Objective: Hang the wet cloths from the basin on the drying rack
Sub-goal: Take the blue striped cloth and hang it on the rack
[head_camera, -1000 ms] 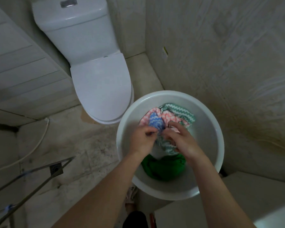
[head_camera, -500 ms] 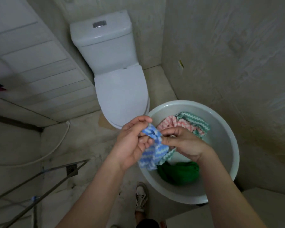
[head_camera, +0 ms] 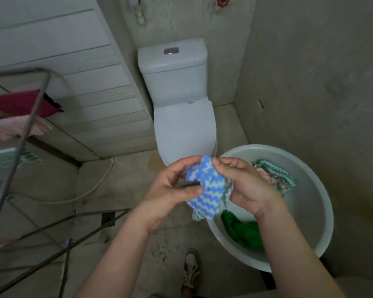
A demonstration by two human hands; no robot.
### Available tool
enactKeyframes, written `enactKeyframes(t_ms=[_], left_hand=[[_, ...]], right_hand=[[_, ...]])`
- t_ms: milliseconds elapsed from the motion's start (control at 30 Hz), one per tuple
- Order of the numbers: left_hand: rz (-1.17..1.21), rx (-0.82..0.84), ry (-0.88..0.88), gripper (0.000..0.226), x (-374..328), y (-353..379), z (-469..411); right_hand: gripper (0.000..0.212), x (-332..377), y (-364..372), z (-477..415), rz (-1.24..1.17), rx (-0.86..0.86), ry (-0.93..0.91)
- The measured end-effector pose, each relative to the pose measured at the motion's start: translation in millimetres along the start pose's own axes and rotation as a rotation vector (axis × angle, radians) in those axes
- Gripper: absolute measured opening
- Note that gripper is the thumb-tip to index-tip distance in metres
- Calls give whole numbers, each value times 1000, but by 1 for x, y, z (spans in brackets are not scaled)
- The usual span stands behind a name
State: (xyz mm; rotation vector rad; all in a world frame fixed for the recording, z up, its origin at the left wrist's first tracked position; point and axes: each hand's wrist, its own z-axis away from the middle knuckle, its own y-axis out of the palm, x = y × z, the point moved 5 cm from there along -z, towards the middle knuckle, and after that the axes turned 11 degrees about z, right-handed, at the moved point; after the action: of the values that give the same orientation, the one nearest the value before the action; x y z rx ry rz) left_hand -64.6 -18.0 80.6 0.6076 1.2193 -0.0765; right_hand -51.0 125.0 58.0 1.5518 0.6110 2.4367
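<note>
A second ago we had both hands down in the basin, picking at the heap. Now the blue cloth is up and out, held over the floor just left of the basin's rim. Our gaze has risen too, so the rack has come into view on the far left.

We judge the picking-out done for this cloth. What remains is to open it out and carry it left to a free bar.

The left hand pinches the cloth's left edge between thumb and curled fingers. The right hand grips its upper right part, fingers bent round the fabric.

The cloth is blue with pale zigzag stripes, bunched and creased between the hands, its lower corner hanging free. Some green-and-white fabric shows at its lower and right edges. That may be a second cloth that came up with it or its own reverse; we cannot tell.

A green cloth and a pink and green one lie in the basin, so more trips are needed. The rack already carries a red cloth and a pink one.
</note>
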Motion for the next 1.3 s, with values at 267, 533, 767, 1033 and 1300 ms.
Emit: enactKeyframes(t_ms=[267, 533, 767, 1033, 1300], left_hand=[[282, -230, 23, 13, -36, -28, 35], [-169, -313, 254, 19, -90, -61, 92], [-379, -487, 373, 29, -124, -108, 163], [-482, -691, 342, 20, -141, -167, 262], [-334, -505, 312, 31, -167, -187, 341]], right_hand=[[43, -1, 56, -7, 225, 75, 69], [35, 38, 155, 14, 732, 120, -323], [14, 18, 236, 13, 766, 185, -272], [26, -18, 308, 15, 413, 31, -108], [17, -55, 392, 43, 803, 642, -73]])
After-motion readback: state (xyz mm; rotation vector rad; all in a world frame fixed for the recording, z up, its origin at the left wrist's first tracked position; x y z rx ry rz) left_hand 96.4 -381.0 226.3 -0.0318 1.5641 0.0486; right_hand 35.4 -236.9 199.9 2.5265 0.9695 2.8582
